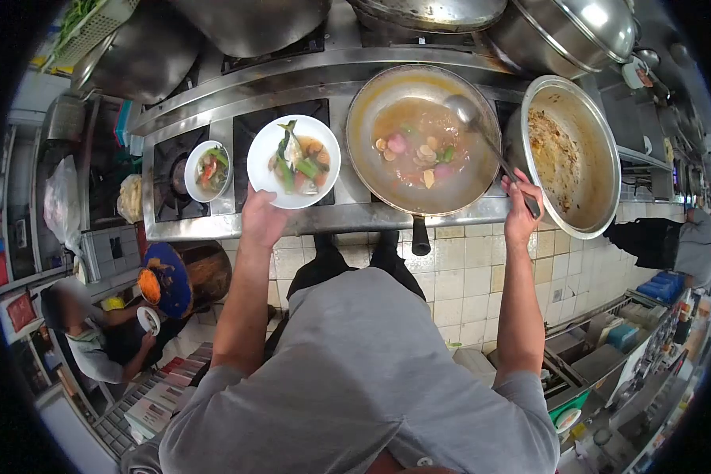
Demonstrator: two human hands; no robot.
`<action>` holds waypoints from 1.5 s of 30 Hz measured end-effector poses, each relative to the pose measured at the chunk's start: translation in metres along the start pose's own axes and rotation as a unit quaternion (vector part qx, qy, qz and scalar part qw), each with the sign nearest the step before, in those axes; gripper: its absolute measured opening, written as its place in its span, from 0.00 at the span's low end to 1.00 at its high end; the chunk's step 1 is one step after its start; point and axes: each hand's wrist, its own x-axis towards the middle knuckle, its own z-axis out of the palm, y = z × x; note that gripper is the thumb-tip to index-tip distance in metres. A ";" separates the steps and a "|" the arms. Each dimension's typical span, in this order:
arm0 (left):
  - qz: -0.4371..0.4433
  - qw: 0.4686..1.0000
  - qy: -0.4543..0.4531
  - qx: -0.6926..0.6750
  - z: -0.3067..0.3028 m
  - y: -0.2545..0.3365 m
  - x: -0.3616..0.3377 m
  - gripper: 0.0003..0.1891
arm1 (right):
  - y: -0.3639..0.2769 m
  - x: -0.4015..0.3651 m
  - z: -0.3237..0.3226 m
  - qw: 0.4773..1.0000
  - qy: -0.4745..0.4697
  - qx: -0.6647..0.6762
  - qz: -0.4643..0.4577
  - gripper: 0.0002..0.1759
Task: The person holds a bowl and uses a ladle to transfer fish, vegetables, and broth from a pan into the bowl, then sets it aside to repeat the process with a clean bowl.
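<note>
My left hand (264, 218) grips the near rim of a white plate (258, 167) that carries green vegetable stalks, broth and other pieces. Closed round the dark handle of a ladle (490, 141) is my right hand (523, 207). The ladle's bowl rests at the far right inside a wide frying pan (470, 193) of thin broth with sliced pieces, pink shallot-like chunks and bits of green. To the left of the plate, a small white bowl (190, 180) of similar soup stands on the stove.
A large metal pot (604, 158) with brown residue stands right of the pan. Big pots (146, 47) line the back. The pan's handle (421, 237) juts over the stove's front edge (308, 227). At lower left, another person (95, 332) holds a small white bowl (148, 319).
</note>
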 end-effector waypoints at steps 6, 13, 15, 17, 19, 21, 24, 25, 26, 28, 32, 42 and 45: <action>0.001 1.000 0.009 0.013 0.004 0.007 -0.007 0.42 | 0.016 -0.017 0.026 0.982 0.023 0.156 0.109 0.04; -0.014 1.000 0.008 0.025 0.003 0.003 -0.007 0.41 | 0.004 -0.021 0.054 0.955 0.089 0.204 0.195 0.04; -0.029 0.999 0.004 0.025 0.000 -0.002 -0.005 0.41 | -0.002 -0.019 0.056 0.956 0.086 0.205 0.192 0.04; -0.043 0.999 0.008 0.028 -0.002 -0.006 -0.002 0.41 | -0.009 -0.015 0.056 0.958 0.080 0.197 0.192 0.04; -0.039 0.999 0.020 0.028 0.003 -0.012 0.001 0.40 | -0.018 -0.011 0.052 0.961 0.076 0.190 0.188 0.04; -0.043 0.998 0.031 0.015 0.003 -0.018 0.005 0.39 | -0.031 -0.006 0.050 0.964 0.071 0.180 0.182 0.05; -0.065 0.997 0.035 0.015 0.008 -0.024 0.014 0.38 | -0.058 0.000 0.046 0.970 0.060 0.171 0.160 0.05; -0.070 0.997 0.025 0.015 0.014 -0.024 0.016 0.38 | -0.069 0.004 0.044 0.971 0.058 0.174 0.153 0.06; -0.075 0.997 0.018 0.023 0.018 -0.025 0.021 0.38 | -0.080 0.007 0.042 0.972 0.056 0.178 0.145 0.06; -0.086 0.996 0.003 0.039 0.029 -0.029 0.028 0.39 | -0.105 0.013 0.038 0.974 0.039 0.180 0.129 0.06; -0.098 0.994 -0.025 0.042 0.050 -0.044 0.049 0.38 | -0.152 0.024 0.040 0.978 0.028 0.164 0.124 0.06; -0.121 0.992 -0.018 0.023 0.092 -0.059 0.093 0.36 | -0.188 -0.003 0.050 0.981 -0.162 0.011 -0.110 0.06; -0.106 0.994 -0.016 0.025 0.081 -0.057 0.100 0.37 | -0.185 -0.006 0.042 0.979 -0.129 -0.052 -0.147 0.03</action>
